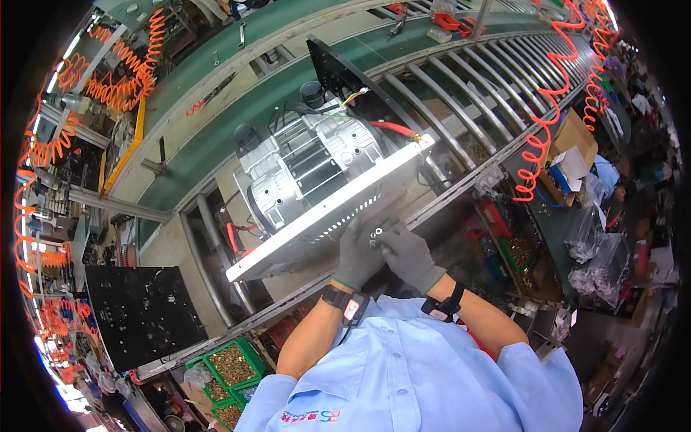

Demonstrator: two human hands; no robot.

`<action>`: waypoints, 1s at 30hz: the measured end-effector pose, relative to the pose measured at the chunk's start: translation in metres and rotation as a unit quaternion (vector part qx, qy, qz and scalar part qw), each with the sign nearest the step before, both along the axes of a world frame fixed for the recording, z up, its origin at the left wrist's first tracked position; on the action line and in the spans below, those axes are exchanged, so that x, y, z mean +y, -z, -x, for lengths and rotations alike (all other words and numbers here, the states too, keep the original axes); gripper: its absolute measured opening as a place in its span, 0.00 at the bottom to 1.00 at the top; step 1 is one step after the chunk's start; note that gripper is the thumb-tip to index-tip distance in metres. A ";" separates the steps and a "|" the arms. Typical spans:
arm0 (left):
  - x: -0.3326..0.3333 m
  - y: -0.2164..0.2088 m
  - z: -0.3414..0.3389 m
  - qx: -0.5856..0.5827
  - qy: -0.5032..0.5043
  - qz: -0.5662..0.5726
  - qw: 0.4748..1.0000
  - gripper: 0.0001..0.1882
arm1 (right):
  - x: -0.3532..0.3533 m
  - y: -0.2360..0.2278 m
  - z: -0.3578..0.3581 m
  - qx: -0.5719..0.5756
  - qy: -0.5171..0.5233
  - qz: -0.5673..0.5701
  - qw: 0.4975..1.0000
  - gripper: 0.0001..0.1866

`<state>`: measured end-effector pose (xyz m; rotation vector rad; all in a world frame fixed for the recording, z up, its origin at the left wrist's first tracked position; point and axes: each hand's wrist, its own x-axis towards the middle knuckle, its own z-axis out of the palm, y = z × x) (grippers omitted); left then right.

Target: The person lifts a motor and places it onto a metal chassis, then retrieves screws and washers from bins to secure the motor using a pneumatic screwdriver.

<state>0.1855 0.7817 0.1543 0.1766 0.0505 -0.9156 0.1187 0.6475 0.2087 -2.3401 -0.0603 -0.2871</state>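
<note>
My left hand (358, 255), in a grey glove, is cupped palm up around a few small metal nuts (376, 234). My right hand (409, 255), gloved the same, has its fingers drawn together at those nuts; whether it grips one is hidden. Both hands are close together in front of a metal housing (338, 216) with a bright white edge and rows of slots. Behind that panel sits a silver twin-head compressor (306, 162) with two black caps, a red hose (392, 129) and loose wires.
A roller conveyor (468, 93) runs under the housing toward the upper right. A black panel (144, 313) lies at the left. Green bins (234, 363) of brass fittings stand at lower left. Orange coiled air hoses (533, 162) hang at the right. A wrench (242, 34) lies on the far green bench.
</note>
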 end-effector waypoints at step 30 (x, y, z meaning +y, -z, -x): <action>0.000 -0.007 -0.027 -0.577 -0.052 -0.445 0.683 0.35 | -0.005 -0.022 -0.027 0.091 0.126 -0.215 0.964 0.07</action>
